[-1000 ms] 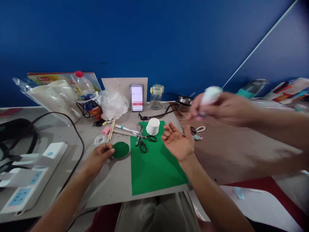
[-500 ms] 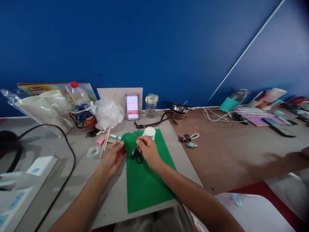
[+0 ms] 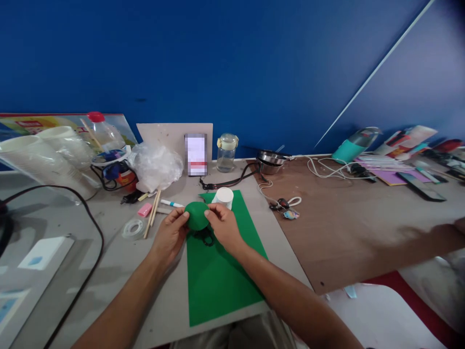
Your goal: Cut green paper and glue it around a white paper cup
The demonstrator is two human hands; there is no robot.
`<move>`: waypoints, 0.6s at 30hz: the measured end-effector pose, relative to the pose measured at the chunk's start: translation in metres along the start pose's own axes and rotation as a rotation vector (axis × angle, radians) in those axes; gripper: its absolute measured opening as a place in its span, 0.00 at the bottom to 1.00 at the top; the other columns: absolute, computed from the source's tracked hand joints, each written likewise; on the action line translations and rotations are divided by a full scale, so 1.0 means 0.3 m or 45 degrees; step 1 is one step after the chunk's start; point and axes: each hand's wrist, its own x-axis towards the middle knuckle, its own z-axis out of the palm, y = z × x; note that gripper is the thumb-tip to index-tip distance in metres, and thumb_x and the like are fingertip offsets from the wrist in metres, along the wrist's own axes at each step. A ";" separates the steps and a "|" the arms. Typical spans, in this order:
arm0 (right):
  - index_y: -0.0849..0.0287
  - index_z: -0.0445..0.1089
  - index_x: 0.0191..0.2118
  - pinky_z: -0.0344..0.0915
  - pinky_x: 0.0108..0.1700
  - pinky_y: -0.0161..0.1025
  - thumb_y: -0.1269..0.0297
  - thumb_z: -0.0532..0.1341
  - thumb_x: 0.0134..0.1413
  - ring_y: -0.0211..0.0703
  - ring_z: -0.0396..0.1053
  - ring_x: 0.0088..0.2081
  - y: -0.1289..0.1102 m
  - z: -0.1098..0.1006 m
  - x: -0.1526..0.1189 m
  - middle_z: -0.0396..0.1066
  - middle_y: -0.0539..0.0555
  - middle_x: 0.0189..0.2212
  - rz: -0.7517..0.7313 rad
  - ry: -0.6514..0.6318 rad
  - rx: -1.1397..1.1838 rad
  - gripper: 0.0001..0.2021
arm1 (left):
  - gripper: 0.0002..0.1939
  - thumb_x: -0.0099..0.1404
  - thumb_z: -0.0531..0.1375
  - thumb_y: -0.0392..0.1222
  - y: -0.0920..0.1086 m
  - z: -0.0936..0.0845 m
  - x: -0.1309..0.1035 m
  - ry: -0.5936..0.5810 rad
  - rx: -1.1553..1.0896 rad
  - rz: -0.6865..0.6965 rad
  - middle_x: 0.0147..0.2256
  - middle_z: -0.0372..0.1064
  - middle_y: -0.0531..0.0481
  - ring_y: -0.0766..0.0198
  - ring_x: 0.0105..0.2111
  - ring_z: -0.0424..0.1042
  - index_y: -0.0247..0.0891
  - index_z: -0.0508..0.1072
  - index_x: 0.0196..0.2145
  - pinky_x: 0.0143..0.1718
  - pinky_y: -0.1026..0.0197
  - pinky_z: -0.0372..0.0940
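Note:
A round green paper disc [image 3: 196,216] is held up between both hands. My left hand [image 3: 171,232] pinches its left edge, and my right hand [image 3: 222,224] pinches the right edge, thumbs on the near face. Below the disc lies a sheet of green paper [image 3: 221,281] on the grey table. Black scissors [image 3: 208,239] rest on that sheet, partly hidden behind the disc and my fingers. Just beyond my right hand stands a white paper cup [image 3: 223,197], bottom up.
Left of the hands lie a tape roll [image 3: 133,229], wooden sticks [image 3: 152,213], a pink eraser [image 3: 145,209] and a marker [image 3: 172,203]. Behind stand a phone [image 3: 196,155] and a glass jar [image 3: 227,154]. Keys [image 3: 281,204] lie to the right.
My right fingers have settled on the disc's right edge, and the disc now faces me more fully, covering more of the scissors. The view has shifted slightly.

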 end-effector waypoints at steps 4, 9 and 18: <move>0.61 0.69 0.32 0.57 0.28 0.34 0.61 0.57 0.50 0.37 0.60 0.25 0.001 0.003 -0.011 0.65 0.50 0.24 -0.087 0.002 -0.097 0.09 | 0.09 0.49 0.69 0.37 -0.007 -0.006 -0.003 0.014 -0.001 -0.001 0.25 0.70 0.54 0.71 0.24 0.66 0.35 0.74 0.28 0.26 0.68 0.63; 0.60 0.68 0.31 0.57 0.26 0.34 0.62 0.57 0.50 0.36 0.59 0.23 0.013 0.004 -0.014 0.64 0.49 0.22 -0.131 -0.004 -0.150 0.07 | 0.08 0.49 0.69 0.37 -0.008 -0.010 -0.009 0.009 0.014 -0.032 0.25 0.70 0.54 0.70 0.24 0.66 0.35 0.73 0.27 0.27 0.68 0.62; 0.59 0.69 0.29 0.60 0.32 0.35 0.66 0.56 0.52 0.38 0.62 0.28 -0.002 -0.018 -0.007 0.66 0.50 0.26 -0.288 -0.139 -0.319 0.07 | 0.11 0.45 0.70 0.39 0.003 0.000 -0.018 0.046 0.132 -0.050 0.20 0.66 0.57 0.72 0.21 0.62 0.35 0.72 0.24 0.24 0.69 0.58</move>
